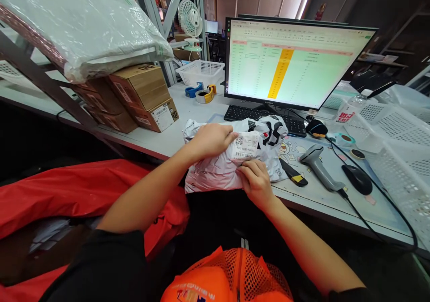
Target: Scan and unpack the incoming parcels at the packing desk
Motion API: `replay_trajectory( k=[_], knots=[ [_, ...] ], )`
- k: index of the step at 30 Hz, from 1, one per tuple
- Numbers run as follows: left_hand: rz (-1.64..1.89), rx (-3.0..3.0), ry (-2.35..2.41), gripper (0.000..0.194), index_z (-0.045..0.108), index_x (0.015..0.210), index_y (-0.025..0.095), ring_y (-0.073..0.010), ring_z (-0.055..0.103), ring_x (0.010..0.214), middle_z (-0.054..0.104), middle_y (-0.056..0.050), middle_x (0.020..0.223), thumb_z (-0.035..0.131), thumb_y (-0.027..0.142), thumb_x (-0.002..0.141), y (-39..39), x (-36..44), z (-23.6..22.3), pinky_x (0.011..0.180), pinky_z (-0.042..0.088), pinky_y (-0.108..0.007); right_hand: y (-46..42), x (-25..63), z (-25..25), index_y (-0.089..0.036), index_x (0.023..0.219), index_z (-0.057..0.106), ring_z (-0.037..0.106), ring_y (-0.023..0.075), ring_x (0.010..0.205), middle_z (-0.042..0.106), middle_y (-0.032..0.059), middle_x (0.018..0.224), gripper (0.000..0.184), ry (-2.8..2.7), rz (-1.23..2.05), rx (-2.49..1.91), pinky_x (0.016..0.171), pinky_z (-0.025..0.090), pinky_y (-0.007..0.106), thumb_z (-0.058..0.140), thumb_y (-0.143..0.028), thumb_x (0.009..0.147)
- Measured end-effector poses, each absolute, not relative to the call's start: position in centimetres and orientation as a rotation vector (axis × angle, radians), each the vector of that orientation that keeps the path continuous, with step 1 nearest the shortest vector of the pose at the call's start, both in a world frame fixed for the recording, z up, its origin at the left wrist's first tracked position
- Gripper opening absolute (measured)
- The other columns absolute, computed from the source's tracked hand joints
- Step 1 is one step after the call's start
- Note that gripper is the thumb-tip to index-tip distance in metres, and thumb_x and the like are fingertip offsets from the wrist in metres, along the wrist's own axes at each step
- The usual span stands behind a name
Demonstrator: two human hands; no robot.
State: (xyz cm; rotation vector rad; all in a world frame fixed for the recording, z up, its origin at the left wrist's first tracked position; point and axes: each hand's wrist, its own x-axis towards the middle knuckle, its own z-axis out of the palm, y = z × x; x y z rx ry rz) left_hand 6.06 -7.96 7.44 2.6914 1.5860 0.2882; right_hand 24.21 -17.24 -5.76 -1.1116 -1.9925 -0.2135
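Covering the pale desk (193,120) are a keyboard (251,113), a monitor (289,62) showing a green-and-orange spreadsheet, a blue tape dispenser (191,90) and a yellow tape dispenser (208,93). To the right lie a corded barcode scanner (319,167), a computer mouse (358,179) and white plastic baskets (396,136). Cardboard boxes (141,91) sit at the left under a plastic-wrapped parcel (80,28) on a metal shelf (30,55). A small white fan (190,19) stands beyond.

A white printed poly mailer (218,172) lies at the desk's front edge, held by both hands. The left hand (211,140) curls over its top beside the label (245,145); the right hand (255,183) pinches its near fold. The label's small print is unreadable. A red bag (67,194) runs off the lower left, partly hidden by the left arm (141,199).
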Motion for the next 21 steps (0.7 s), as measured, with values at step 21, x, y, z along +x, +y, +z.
replay_trajectory(
  k=[21],
  knots=[
    [0.274,2.399,1.098,0.047,0.071,0.073,0.016,-0.0194,0.055,0.069,0.066,-0.006,0.074,0.053,0.056,0.092,-2.9,8.6,9.0,0.066,0.037,-0.032,-17.9,23.2,-7.7,-0.02,0.166,0.042,0.017,0.0307,0.166,0.03,0.0134,0.175,0.064,-2.148,-0.183,-1.211,0.132,0.028,0.057,0.057,-0.037,0.106]
  ],
)
